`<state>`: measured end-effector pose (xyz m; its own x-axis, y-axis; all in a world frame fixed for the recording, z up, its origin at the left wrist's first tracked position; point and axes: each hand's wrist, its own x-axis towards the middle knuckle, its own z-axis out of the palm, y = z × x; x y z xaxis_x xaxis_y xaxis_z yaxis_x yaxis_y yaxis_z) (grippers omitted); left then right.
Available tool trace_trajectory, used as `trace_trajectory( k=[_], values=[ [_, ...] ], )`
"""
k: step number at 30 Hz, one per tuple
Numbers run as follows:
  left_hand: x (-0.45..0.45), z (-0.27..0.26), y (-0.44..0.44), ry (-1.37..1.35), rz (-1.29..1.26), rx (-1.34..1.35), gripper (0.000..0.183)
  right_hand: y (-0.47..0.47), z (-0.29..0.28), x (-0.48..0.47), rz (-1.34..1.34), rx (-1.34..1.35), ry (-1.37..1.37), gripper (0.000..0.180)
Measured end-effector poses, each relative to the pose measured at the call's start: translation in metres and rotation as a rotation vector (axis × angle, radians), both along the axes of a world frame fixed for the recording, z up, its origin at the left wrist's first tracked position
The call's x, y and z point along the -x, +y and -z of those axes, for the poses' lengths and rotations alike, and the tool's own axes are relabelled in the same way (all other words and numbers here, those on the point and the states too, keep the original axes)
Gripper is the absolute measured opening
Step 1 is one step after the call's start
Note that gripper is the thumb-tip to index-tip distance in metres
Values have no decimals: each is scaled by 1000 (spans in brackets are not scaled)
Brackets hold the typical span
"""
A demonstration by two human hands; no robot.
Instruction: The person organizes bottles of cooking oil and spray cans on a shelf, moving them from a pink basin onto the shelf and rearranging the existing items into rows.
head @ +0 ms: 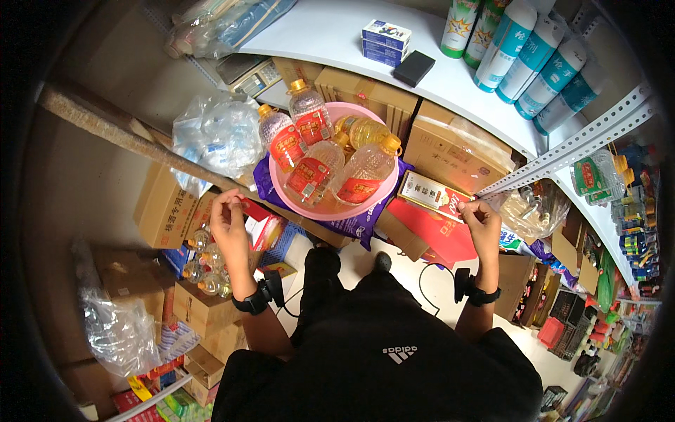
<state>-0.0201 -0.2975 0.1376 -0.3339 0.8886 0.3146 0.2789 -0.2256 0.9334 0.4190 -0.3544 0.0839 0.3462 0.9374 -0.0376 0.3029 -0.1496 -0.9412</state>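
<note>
My left hand (230, 217) is raised with its fingers curled in, and I see nothing held in it. It appears beside a long wooden pole (153, 143) on the left. My right hand (482, 224) has its thumb and index finger brought together, also without a visible object. In the picture it lies by the end of a white, gold and red carton (433, 195); contact cannot be told. Between and beyond the hands, a pink plastic basin (279, 192) holds several clear plastic oil bottles (315, 171) with yellow caps and red labels. Purple plastic packaging (364, 227) lies under the basin.
Cardboard boxes (453, 147) stand behind the basin, under a white shelf (337, 31) with spray cans (506, 45). A perforated metal upright (569, 140) rises at right. Small bottles (211, 264) and cartons (205, 308) crowd the left. A red bag (430, 229) lies near my feet.
</note>
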Motion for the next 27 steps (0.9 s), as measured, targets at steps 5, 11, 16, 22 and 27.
trace_trajectory(
  k=[5, 11, 16, 22, 27],
  values=[
    [23, -13, 58, 215, 4, 6, 16, 16, -7, 13, 110, -46, 58, 21],
    [63, -25, 156, 725, 358, -19, 18, 70, -18, 47, 132, -7, -92, 23],
    [78, -17, 232, 681, 636, 76, 17, 116, -53, 97, 212, -131, -206, 18],
    [90, -27, 313, 863, 721, -20, 24, 142, -100, 141, 214, 4, -335, 20],
    [59, -10, 370, 992, 755, -218, 39, 150, -122, 143, 79, 20, -568, 26]
  ],
)
